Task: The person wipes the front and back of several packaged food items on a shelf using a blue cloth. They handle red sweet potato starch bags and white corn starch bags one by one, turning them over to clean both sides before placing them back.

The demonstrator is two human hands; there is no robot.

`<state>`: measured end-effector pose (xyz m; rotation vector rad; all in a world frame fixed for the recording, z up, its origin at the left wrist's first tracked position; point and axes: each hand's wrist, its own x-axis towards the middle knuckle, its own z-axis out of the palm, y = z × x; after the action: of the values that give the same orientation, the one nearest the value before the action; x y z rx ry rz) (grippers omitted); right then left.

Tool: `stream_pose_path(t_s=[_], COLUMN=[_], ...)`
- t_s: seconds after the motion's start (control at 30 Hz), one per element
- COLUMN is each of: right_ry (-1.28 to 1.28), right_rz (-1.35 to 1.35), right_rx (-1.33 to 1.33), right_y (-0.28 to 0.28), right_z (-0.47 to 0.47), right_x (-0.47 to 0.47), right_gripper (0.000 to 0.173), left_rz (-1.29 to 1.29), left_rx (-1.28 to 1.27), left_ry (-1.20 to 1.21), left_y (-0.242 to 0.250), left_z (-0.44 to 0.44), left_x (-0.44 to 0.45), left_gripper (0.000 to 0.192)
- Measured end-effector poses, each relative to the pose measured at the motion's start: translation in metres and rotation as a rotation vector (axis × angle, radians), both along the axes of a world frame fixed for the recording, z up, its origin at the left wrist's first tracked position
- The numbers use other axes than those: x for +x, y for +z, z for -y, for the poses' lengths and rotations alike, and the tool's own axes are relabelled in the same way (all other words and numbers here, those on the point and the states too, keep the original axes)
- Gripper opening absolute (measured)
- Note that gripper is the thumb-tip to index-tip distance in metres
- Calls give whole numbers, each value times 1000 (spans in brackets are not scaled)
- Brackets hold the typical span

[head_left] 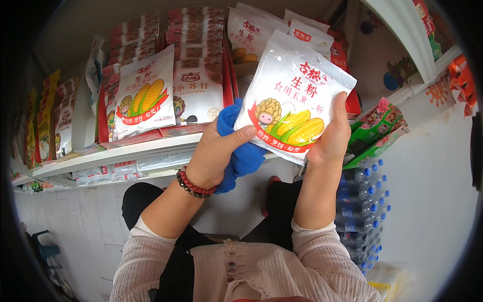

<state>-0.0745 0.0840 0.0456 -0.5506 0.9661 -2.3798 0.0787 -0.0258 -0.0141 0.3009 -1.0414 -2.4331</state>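
Note:
Between my two hands is a white plastic bag of corn starch [288, 100], its front with printed corn cobs facing up at me. My left hand [219, 149] pinches its lower left edge with the thumb on top, and a blue cloth [245, 156] is bunched in the same hand, partly behind the bag. Along the right edge lies my right hand [334, 128], thumb on the front, other fingers hidden behind. A matching starch bag [145, 92] leans on the shelf to the left, in front of boxed white packets [198, 85]. Another such bag [247, 34] stands behind the held one.
The white shelf edge [120, 153] runs below the goods. Yellow packets [43, 117] stand far left. Green packets [377, 132] stick out at right, above several dark drink bottles with blue caps [356, 204]. A teal stool [47, 249] is on the floor at lower left.

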Motion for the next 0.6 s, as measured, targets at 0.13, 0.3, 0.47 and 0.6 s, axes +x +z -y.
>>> stream_pose_path(t_s=[0.13, 0.3, 0.47, 0.6], right_ry=[18, 88, 144, 135], right_rz=[8, -20, -43, -77], right_rx=[18, -26, -82, -60], right_y=[0, 1, 2, 1], right_z=[-4, -4, -4, -4], right_x=[-4, -2, 0, 1], right_gripper=[51, 50, 50, 49], left_rz=[-5, 4, -42, -63], left_rx=[-1, 44, 91, 103], left_ry=[-27, -19, 13, 25], left_y=[-1, -2, 0, 1], left_z=[-4, -3, -5, -6], left_x=[-1, 0, 1, 0], left_gripper=[44, 47, 49, 50])
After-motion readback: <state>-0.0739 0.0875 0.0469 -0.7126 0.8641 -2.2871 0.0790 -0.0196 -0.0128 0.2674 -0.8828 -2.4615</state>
